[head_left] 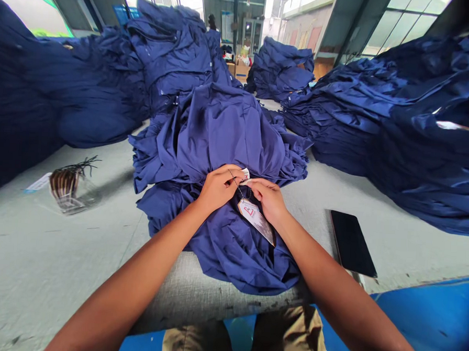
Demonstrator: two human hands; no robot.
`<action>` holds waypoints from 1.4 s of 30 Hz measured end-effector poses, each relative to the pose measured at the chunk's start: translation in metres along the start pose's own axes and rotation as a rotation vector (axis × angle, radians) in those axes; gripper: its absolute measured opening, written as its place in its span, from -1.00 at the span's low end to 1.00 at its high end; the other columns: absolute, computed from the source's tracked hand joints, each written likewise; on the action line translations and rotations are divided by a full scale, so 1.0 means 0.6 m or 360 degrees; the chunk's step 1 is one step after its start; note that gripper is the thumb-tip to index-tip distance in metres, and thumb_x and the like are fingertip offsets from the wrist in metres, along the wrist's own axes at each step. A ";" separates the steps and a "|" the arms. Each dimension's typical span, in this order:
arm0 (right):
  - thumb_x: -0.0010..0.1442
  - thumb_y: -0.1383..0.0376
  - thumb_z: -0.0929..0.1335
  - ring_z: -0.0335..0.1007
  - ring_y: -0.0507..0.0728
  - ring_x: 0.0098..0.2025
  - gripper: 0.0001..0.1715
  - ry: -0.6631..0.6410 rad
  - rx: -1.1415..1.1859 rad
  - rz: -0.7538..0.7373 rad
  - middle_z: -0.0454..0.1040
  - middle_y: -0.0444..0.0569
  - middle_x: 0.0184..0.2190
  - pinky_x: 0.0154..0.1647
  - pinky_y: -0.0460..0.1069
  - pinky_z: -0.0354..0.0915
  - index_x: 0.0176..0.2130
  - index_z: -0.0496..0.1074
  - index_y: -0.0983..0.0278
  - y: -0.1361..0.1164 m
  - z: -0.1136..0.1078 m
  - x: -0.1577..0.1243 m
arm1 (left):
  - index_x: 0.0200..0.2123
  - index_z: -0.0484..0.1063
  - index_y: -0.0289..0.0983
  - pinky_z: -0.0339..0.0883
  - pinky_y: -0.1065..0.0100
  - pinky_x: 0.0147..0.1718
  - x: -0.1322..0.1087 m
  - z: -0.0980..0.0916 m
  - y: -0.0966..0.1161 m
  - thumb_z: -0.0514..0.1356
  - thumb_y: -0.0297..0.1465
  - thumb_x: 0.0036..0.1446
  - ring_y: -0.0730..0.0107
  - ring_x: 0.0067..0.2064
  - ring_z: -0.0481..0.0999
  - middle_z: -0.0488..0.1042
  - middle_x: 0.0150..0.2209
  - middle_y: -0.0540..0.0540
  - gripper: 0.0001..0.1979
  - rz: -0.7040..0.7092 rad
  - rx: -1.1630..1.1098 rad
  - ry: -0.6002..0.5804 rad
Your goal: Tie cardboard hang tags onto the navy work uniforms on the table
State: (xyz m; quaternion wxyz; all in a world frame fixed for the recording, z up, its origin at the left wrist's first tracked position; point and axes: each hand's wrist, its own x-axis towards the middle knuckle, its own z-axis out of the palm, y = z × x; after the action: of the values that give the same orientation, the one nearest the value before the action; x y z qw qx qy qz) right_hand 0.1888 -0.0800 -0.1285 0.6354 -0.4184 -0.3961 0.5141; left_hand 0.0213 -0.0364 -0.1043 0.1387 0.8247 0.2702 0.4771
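Note:
A navy blue garment [225, 128] lies bunched on a stack of the same cloth in front of me. At its near edge my left hand [222, 188] pinches a dark beaded string beside a small white label [245, 174]. My right hand [268, 197] has thumb and forefinger closed at that label, close to the left fingertips. From the string hangs a hang tag [256, 218], white with a red mark at the top and brownish below, resting against the cloth under my hands. Exactly how the string runs through the label is hidden by my fingers.
On the left of the table [97, 252] lies a bundle of hang tags [64, 187] with dark strings in clear plastic. A black phone [352, 242] lies to the right. High piles of navy garments [170, 51] stand behind and at both sides.

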 end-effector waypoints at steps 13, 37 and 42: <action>0.01 0.07 0.48 0.20 0.02 -0.49 -0.69 -0.0074 -0.0646 -0.0221 0.47 -0.13 -0.53 -0.42 -0.03 0.12 -0.38 0.62 0.27 -0.021 -0.018 0.001 | -0.30 0.50 -0.27 0.45 0.33 -0.22 0.008 0.001 -0.005 0.20 -0.41 0.27 0.37 -0.24 0.54 0.57 -0.10 -0.16 -0.90 -0.0072 0.0021 -0.0127; 0.19 0.02 0.43 0.41 0.11 -0.30 -0.62 -0.1104 -0.1112 0.0043 0.57 -0.08 -0.35 -0.28 -0.02 0.21 -0.24 0.63 0.28 -0.110 -0.084 -0.013 | -0.34 0.44 -0.27 0.39 0.43 -0.41 0.011 -0.003 0.006 0.19 -0.44 0.28 0.48 -0.36 0.48 0.53 -0.18 -0.12 -0.90 -0.0137 -0.0238 -0.0142; 0.12 0.00 0.45 0.25 0.05 -0.44 -0.61 -0.0888 -0.1070 0.0238 0.44 -0.14 -0.50 -0.42 -0.04 0.08 -0.36 0.58 0.30 -0.106 -0.090 -0.006 | -0.35 0.43 -0.27 0.38 0.41 -0.41 0.011 -0.002 0.004 0.18 -0.46 0.26 0.49 -0.40 0.46 0.54 -0.20 -0.11 -0.90 -0.0132 -0.0236 -0.0136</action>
State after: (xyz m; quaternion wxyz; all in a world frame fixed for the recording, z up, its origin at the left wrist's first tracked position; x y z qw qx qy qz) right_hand 0.2592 -0.0977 -0.0872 0.2937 -0.4747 -0.6662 0.4945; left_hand 0.0234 -0.0347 -0.0980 0.2304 0.8199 0.2618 0.4540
